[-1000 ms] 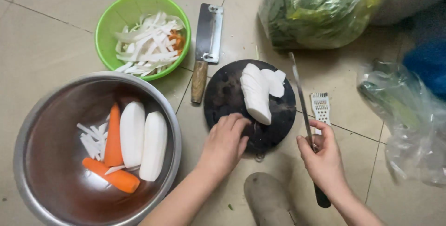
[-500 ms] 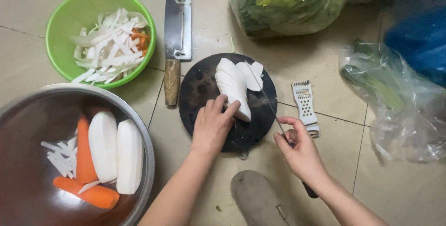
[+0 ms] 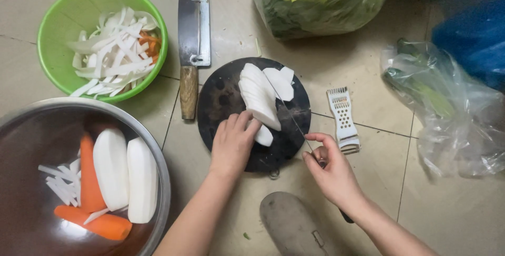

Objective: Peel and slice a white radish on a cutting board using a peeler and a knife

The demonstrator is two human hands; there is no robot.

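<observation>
Our left hand [image 3: 232, 143] presses fingertips down on the near end of a peeled white radish [image 3: 259, 101], which lies on a round dark cutting board [image 3: 226, 95] on the tiled floor. Our right hand [image 3: 331, 169] is clenched around the handle of a thin knife [image 3: 286, 110]; its blade slants up across the radish, beside a few cut slices [image 3: 281, 81] at the far end.

Just right of the board: a white grater [image 3: 343, 119]. Just left: a cleaver [image 3: 190, 45] with wooden handle. Farther left, a green bowl [image 3: 55, 27] holding white strips and some orange ones. Near left, a steel basin [image 3: 158, 151] with two peeled radish halves and carrots. Plastic bags of greens [image 3: 321, 1] sit beyond and to the right. A grey shoe [image 3: 289, 224] shows between our arms.
</observation>
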